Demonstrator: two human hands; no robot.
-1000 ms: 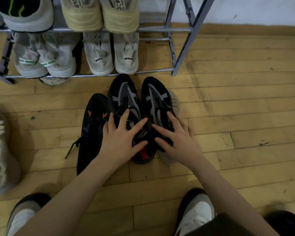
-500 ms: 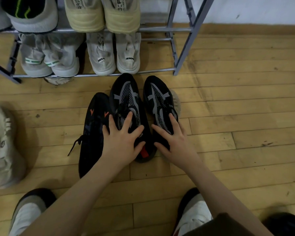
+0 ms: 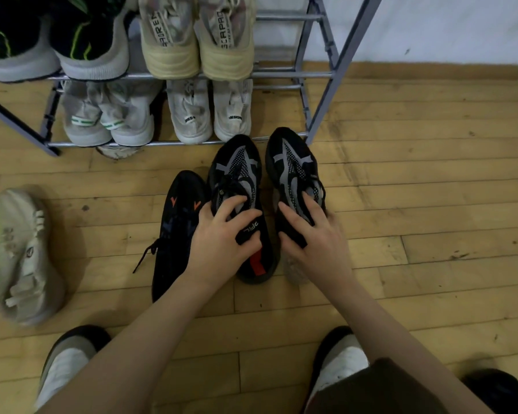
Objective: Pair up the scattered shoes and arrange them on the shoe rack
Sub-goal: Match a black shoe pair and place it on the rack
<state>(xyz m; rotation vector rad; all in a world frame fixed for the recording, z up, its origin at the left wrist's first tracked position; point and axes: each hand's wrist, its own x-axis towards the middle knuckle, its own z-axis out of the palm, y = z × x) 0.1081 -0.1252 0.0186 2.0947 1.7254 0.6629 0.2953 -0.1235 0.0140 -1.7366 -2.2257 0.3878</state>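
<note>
Two black and grey sneakers lie side by side on the wooden floor, toes toward the grey metal shoe rack (image 3: 320,94). My left hand (image 3: 222,237) grips the left sneaker (image 3: 237,171) around its tongue and collar. My right hand (image 3: 311,234) grips the right sneaker (image 3: 290,162) at its collar, thumb on the inner side. A black shoe with orange marks (image 3: 174,228) lies just left of them, partly under my left wrist. A beige shoe (image 3: 21,255) lies alone at the far left.
The rack's lower shelf holds two pairs of pale sneakers (image 3: 192,115); the upper shelf holds a cream pair (image 3: 198,40) and a black and green pair (image 3: 54,40). A pale sole (image 3: 293,270) peeks out beneath the right sneaker. My own feet (image 3: 338,363) are at the bottom.
Both hands went from resting spread on the two black and grey sneakers to curling their fingers around the collars. The view has moved closer to the rack.
</note>
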